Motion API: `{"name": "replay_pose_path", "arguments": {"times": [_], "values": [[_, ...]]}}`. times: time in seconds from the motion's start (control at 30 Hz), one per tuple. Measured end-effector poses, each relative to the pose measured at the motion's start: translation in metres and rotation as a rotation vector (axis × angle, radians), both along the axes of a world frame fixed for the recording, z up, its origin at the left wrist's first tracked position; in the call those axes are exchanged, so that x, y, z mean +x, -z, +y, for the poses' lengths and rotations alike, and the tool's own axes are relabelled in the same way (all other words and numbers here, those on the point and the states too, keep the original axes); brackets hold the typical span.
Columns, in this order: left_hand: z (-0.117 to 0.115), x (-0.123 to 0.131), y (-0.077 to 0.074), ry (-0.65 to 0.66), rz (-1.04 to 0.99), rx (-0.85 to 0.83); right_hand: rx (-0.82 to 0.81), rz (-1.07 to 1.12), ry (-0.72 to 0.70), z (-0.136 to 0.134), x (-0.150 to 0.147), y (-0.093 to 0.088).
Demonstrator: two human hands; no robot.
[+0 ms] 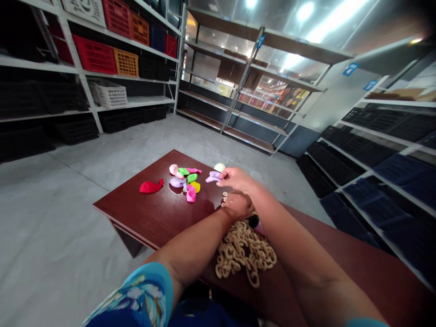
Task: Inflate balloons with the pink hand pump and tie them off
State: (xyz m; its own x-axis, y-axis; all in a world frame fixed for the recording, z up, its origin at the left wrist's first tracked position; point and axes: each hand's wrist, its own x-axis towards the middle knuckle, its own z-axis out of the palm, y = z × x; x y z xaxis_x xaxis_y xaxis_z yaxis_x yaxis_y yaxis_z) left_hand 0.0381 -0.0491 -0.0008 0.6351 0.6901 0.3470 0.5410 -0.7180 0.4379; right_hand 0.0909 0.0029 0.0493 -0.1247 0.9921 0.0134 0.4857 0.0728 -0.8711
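Note:
A small limp lilac balloon (pixel 214 176) is pinched between the thumb and fingers of my right hand (pixel 235 178), above the table. My left hand (pixel 240 204) is closed just below the right wrist, over the top of a beige rope pile (pixel 245 250); its fingertips are hidden. A black-ended object (pixel 254 221) with a pinkish part shows beside it, partly covered by my right forearm. Past my right hand is a pale round thing (pixel 220 167). To the left lie several uninflated balloons in a cluster, among them a yellow balloon (pixel 195 186), and apart from them a red balloon (pixel 150 186).
The dark red-brown table (pixel 132 213) has its far left corner over a grey concrete floor (pixel 68 181). Shelves with red crates (pixel 95 54) and other crates stand at the left. A metal rack (pixel 231 106) is at the back, and dark bins (pixel 357 172) fill shelves at the right.

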Motion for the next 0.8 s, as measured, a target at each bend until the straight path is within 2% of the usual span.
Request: {"name": "replay_pose_path", "arguments": {"times": [0.1, 0.23, 0.43, 0.5, 0.63, 0.7, 0.8], "values": [[0.002, 0.001, 0.004, 0.007, -0.040, 0.090, 0.109, -0.019, 0.097, -0.017, 0.013, -0.013], [0.003, -0.002, 0.005, 0.004, -0.127, 0.097, 0.204, 0.072, 0.256, -0.048, 0.031, -0.026], [0.005, -0.004, 0.009, 0.007, -0.257, -0.010, 0.304, 0.201, 0.272, -0.095, 0.054, -0.040], [0.006, -0.005, 0.007, 0.102, -0.327, -0.037, 0.330, 0.214, 0.263, -0.108, 0.060, -0.042], [0.002, -0.004, -0.002, 0.470, -0.520, -0.128, 0.378, 0.241, 0.285, -0.127, 0.073, -0.042], [-0.004, 0.000, -0.005, 0.614, -0.633, -0.299, 0.389, 0.254, 0.312, -0.134, 0.080, -0.039], [-0.014, 0.010, -0.005, 0.720, -0.781, -0.621, 0.383, 0.284, 0.332, -0.140, 0.089, -0.031]]}}
